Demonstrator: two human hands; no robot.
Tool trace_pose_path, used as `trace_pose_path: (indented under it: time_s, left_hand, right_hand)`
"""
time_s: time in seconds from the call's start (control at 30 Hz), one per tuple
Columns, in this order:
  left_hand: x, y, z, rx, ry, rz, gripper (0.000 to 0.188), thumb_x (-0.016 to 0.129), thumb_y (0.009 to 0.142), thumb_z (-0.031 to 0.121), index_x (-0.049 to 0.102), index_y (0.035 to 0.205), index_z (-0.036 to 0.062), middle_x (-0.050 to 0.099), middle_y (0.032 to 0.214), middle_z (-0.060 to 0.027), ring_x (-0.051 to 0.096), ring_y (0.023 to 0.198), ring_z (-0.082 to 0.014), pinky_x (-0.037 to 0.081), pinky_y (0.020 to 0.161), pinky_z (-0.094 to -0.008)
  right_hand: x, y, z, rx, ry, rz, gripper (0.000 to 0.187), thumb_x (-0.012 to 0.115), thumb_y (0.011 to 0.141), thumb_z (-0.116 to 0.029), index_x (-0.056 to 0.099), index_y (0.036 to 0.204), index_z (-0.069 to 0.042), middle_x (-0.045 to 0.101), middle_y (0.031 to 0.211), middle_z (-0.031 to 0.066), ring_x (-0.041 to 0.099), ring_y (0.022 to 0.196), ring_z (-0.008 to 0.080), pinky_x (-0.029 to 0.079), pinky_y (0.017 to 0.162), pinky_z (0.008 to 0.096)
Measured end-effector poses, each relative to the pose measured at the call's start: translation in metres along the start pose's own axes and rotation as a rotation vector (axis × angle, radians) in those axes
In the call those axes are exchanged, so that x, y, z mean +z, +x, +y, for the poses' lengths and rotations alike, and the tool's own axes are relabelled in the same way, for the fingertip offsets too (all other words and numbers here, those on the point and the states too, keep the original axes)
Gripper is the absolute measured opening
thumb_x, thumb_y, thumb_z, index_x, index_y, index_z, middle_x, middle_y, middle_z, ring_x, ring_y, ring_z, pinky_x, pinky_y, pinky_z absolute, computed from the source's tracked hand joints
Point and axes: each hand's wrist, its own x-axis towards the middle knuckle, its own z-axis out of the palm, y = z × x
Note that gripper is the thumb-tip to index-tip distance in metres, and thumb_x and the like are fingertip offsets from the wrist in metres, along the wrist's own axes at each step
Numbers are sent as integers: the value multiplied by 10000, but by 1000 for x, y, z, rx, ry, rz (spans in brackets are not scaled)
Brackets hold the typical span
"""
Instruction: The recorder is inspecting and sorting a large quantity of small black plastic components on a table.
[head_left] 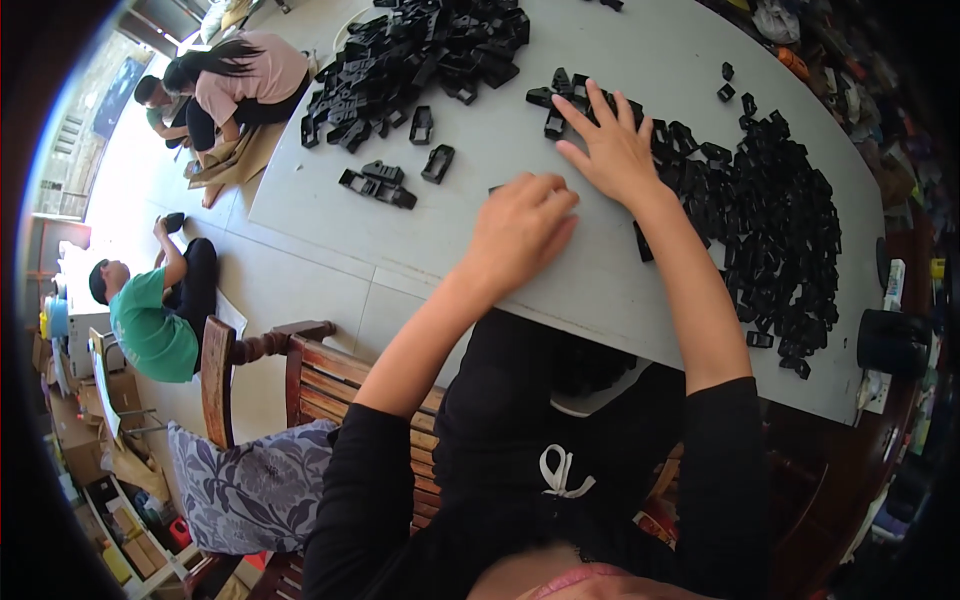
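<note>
My left hand [524, 232] is curled down near the table's front edge. The dark end of a black plastic part [494, 189] pokes out beside its fingers, which hide the rest. Farther right, my right hand [612, 152] reaches out with fingers spread over a few black parts [553, 122]. A wide heap of similar hollow black parts [770, 220] covers the table's right side, next to my right forearm. Another heap [420, 55] is at the far left. Between it and my left hand lie several loose parts [378, 186].
The grey table [380, 235] ends just in front of my lap. A wooden bench [330, 375] with a patterned cushion [255, 485] is at the left. Three people sit low beyond it, one in a green shirt [155, 325]. A black cylinder [893, 343] stands at the right edge.
</note>
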Motion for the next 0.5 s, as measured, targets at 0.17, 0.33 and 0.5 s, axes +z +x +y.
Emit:
trace_pose_path:
  time_s: [0.17, 0.33, 0.5]
  left_hand:
    - [37, 11, 8, 362, -218, -347, 146, 679, 805, 179, 603, 760, 62, 604, 730, -71, 612, 660, -275, 501, 603, -379]
    - [72, 38, 11, 486, -391, -382, 317, 633, 856, 283, 563, 628, 74, 568, 597, -72, 596, 559, -289, 482, 534, -414]
    - [72, 47, 5, 310, -588, -504, 319, 620, 869, 268, 556, 627, 70, 558, 586, -81, 576, 557, -302, 450, 504, -407]
  right_hand:
    - [6, 13, -2, -189, 129, -43, 575, 564, 909, -439, 385, 1447, -338, 296, 1537, 106, 259, 1398, 384, 229, 1086, 633]
    - [-13, 26, 11, -434, 350, -100, 507, 579, 914, -369, 476, 1399, -265, 374, 1493, 125, 345, 1362, 354, 285, 1101, 530]
    - [-8, 98, 60, -363, 436, 77, 450, 557, 927, -355, 549, 1338, -172, 464, 1420, 152, 426, 1302, 344, 336, 1083, 440]
